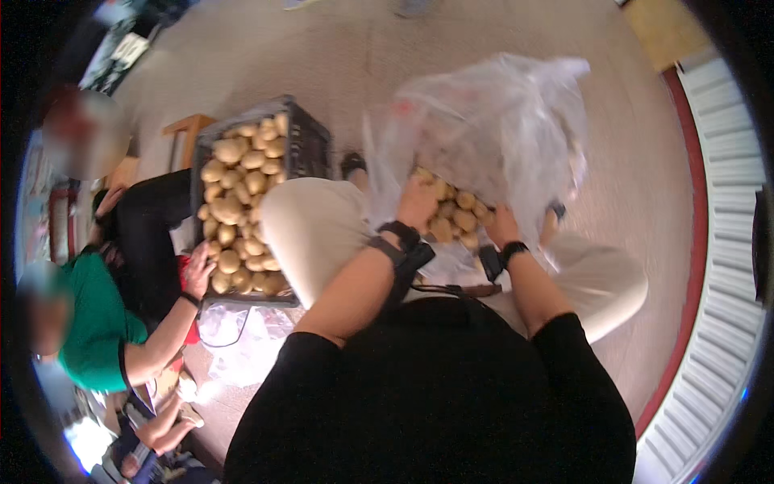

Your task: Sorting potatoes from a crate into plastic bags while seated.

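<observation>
A clear plastic bag (532, 139) stands with its mouth spread between my knees, and light brown potatoes (464, 219) lie inside it. My left hand (418, 202) is at the left side of these potatoes, its fingers partly hidden among them. On the right side, my right hand (502, 225) touches the bag's edge beside the potatoes. Blur hides whether either hand grips anything. A black plastic crate (309, 145), filled with more potatoes (227, 210), is to the left of my left knee.
A person in a green top (100, 320) sits at the left, one hand (198, 269) at the crate's near left edge. Crumpled plastic bags (242, 339) lie below the crate. A wooden stool (192, 136) is behind it. A white radiator (719, 254) lines the right side.
</observation>
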{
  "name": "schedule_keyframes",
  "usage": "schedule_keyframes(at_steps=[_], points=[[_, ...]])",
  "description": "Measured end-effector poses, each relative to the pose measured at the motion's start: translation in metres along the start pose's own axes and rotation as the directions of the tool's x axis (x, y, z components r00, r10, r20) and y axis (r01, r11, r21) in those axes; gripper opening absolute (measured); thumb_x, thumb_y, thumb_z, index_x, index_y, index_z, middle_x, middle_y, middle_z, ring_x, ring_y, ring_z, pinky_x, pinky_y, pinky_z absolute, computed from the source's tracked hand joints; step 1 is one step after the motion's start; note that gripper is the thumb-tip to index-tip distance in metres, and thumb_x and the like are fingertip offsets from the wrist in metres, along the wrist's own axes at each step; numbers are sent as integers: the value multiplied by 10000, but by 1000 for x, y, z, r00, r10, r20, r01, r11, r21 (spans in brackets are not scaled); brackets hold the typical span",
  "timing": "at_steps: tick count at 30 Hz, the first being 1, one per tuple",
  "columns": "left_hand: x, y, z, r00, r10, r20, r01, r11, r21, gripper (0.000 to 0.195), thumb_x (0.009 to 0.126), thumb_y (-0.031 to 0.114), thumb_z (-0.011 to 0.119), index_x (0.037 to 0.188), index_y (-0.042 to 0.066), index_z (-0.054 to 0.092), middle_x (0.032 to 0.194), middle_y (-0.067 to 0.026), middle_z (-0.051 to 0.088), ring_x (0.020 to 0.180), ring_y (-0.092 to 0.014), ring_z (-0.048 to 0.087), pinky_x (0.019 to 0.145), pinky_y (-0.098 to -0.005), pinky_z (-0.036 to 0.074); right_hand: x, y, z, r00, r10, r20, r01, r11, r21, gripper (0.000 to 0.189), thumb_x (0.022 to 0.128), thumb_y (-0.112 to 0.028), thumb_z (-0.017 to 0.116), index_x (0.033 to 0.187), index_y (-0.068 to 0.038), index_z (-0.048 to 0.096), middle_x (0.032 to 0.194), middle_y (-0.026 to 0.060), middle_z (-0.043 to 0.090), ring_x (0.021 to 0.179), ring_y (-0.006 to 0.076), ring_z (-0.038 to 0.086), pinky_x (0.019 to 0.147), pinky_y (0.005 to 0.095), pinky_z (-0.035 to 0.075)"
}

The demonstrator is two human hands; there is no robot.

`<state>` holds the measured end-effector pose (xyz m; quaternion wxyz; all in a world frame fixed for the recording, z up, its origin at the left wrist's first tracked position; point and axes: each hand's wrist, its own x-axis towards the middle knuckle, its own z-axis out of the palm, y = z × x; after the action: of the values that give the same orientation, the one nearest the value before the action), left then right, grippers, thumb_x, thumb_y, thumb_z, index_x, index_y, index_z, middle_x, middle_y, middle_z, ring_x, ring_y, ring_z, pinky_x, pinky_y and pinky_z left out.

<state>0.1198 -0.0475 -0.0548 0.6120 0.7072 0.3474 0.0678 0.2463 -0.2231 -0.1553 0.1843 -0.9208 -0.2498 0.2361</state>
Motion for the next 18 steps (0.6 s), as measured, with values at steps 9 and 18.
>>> schedule_keyframes(at_steps=[9, 18], points=[[-4, -48, 37, 976, 215, 23, -210, 922, 326, 248, 675, 94, 465, 881, -43, 464, 813, -184, 500, 782, -303, 482, 693, -349, 391, 15, -25, 43, 960, -226, 168, 202, 968, 150, 455, 642, -258, 596, 1054, -121, 463, 947, 124, 548, 887, 302, 504, 756, 377, 397], [25, -5, 26, 966, -217, -143, 215, 976, -30, 248, 740, 152, 435, 908, -27, 469, 879, -212, 511, 863, -318, 493, 724, -344, 388, 69, -31, 58, 887, -145, 439, 305, 897, -320, 474, 633, -227, 577, 1071, -125, 428, 1010, 173, 485, 847, 374, 502, 725, 416, 418]])
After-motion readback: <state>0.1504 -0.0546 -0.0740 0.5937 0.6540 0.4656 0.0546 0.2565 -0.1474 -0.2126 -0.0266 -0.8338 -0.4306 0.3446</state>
